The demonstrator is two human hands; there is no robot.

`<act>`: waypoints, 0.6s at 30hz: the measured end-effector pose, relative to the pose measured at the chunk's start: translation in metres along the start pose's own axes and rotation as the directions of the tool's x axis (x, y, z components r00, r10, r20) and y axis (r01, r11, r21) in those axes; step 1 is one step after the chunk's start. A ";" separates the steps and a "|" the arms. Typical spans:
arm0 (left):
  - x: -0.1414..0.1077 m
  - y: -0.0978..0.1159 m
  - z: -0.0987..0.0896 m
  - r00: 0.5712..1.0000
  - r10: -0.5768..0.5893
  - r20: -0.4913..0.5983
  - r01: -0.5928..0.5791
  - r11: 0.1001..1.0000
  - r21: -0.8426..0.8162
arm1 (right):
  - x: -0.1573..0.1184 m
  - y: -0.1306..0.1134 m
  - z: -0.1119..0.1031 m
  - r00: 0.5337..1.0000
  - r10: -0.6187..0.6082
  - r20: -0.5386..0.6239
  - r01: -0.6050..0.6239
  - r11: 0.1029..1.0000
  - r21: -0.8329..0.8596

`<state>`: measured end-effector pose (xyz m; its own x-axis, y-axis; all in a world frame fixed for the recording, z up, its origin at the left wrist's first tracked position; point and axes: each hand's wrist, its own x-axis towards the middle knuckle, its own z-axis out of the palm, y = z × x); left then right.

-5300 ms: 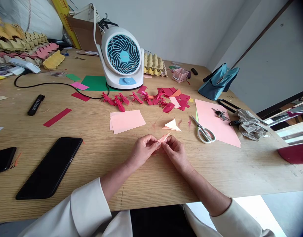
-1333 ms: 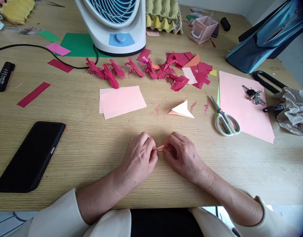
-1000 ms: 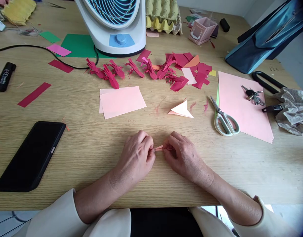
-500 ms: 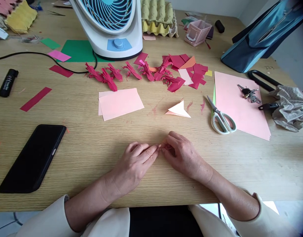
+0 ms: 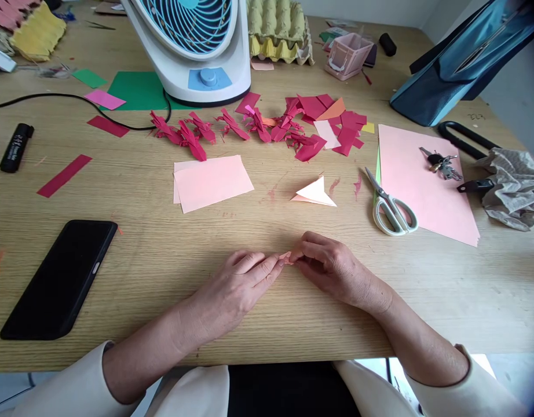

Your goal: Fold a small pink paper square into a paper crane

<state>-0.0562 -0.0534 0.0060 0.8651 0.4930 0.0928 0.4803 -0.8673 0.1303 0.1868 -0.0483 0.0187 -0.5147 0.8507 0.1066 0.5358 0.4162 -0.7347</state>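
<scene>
Between my fingertips, just above the table, is a small pink piece of paper (image 5: 286, 257), mostly hidden by the fingers. My left hand (image 5: 245, 282) has its fingers pressed together on the paper's left end. My right hand (image 5: 330, 265) pinches the right end with thumb and curled fingers. Beyond the hands lies a folded pale pink paper (image 5: 315, 193) with pointed corners. Two pale pink paper rectangles (image 5: 215, 184) overlap to its left. Off to the right rest scissors (image 5: 394, 209) with light handles, their tips pointing away from me.
Crumpled red paper pieces (image 5: 232, 124) run across the middle, in front of a fan (image 5: 206, 81). A black phone (image 5: 58, 278) lies at left, a glue stick (image 5: 16, 148) behind it. Pink sheets (image 5: 427, 191) with keys (image 5: 443, 164) and a blue bag (image 5: 458, 63) are at right.
My right hand has shifted slightly right, away from the left fingertips. A little more of the pink paper now shows between the hands.
</scene>
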 end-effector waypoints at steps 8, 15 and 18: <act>-0.001 -0.004 -0.005 0.999 0.016 0.044 -0.015 1.000 -0.024 | 0.000 0.001 0.001 1.000 -0.004 0.008 0.004 1.000 -0.020; 0.024 -0.004 0.001 0.967 -0.188 -0.173 0.120 0.933 -0.340 | 0.002 0.001 0.001 1.000 0.013 -0.005 -0.013 1.000 0.010; 0.034 -0.004 0.003 0.953 -0.261 -0.153 0.175 0.888 -0.426 | 0.001 0.003 0.001 1.000 0.026 -0.004 -0.026 0.999 0.021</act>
<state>-0.0284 -0.0337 0.0056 0.6768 0.7069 0.2054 0.5162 -0.6547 0.5522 0.1869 -0.0469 0.0159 -0.4979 0.8625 0.0898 0.5351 0.3870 -0.7509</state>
